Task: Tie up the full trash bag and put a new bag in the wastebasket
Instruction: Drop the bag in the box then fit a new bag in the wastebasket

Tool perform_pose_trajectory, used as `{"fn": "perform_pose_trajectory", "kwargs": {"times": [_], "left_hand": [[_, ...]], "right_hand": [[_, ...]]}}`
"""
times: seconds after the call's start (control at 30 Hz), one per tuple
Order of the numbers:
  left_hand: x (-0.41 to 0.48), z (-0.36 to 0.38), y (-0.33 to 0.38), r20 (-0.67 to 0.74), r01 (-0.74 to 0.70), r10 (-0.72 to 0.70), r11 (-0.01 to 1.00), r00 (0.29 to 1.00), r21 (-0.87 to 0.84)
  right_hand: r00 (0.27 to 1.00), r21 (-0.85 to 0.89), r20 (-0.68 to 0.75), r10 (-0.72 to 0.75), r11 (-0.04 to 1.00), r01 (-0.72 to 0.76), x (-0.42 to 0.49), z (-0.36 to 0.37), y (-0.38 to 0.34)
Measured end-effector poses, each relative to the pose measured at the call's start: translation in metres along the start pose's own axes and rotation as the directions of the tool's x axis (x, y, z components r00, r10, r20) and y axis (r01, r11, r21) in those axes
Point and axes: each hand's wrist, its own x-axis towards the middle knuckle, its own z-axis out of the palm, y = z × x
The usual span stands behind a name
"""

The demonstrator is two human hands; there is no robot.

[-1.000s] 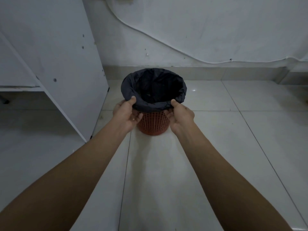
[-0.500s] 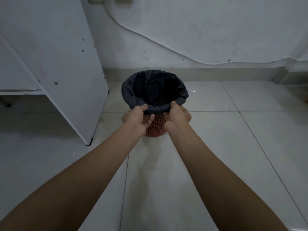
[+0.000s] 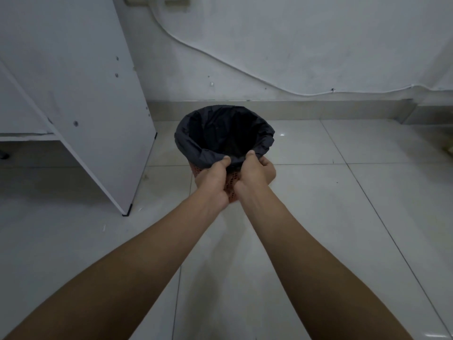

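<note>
A small orange mesh wastebasket [image 3: 231, 185] stands on the tiled floor, lined with a black trash bag [image 3: 196, 141] whose edge is folded over the rim. My left hand [image 3: 212, 179] and my right hand [image 3: 257, 171] sit close together at the near side of the rim. Each pinches the folded-over bag edge with the thumb on top and the fingers curled underneath. The hands hide most of the basket's front; only a strip of mesh shows between them. The bag's inside is dark and its contents cannot be made out.
A white cabinet panel [image 3: 81, 94] stands on the floor to the left of the basket. The white wall [image 3: 294, 45] with a cable [image 3: 245, 69] along it and a grey skirting lies just behind. Pale floor tiles [image 3: 318, 217] spread to the right and toward me.
Both hands have slid along the near rim toward each other, from a basket's width apart to nearly touching. The view has shifted slightly.
</note>
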Motion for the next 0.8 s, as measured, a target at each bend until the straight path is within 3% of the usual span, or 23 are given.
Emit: {"fn": "perform_pose_trajectory", "kwargs": {"times": [0.1,0.3,0.43,0.67,0.8], "left_hand": [[0.008,-0.005,0.001,-0.011,-0.047,0.047,0.998,0.999,0.039],[0.025,-0.032,0.026,-0.257,-0.233,0.213,0.971,0.943,-0.049],[0.033,-0.044,0.026,-0.270,-0.346,0.351,0.936,0.897,0.065],[0.038,-0.036,0.015,-0.380,-0.276,0.323,0.946,0.867,0.172],[0.041,-0.026,0.013,-0.375,-0.253,0.321,0.942,0.870,0.218]], "right_hand": [[1.000,0.011,0.018,-0.022,1.000,0.022,0.010,-0.006,0.000],[0.999,0.090,0.005,-0.047,0.995,0.047,0.021,-0.015,-0.008],[0.995,0.066,0.040,-0.086,0.994,0.084,0.018,-0.012,-0.005],[0.978,0.010,0.171,-0.116,0.993,0.116,0.012,-0.009,-0.004],[0.985,-0.054,0.117,-0.128,0.989,0.135,0.016,-0.013,-0.005]]}}
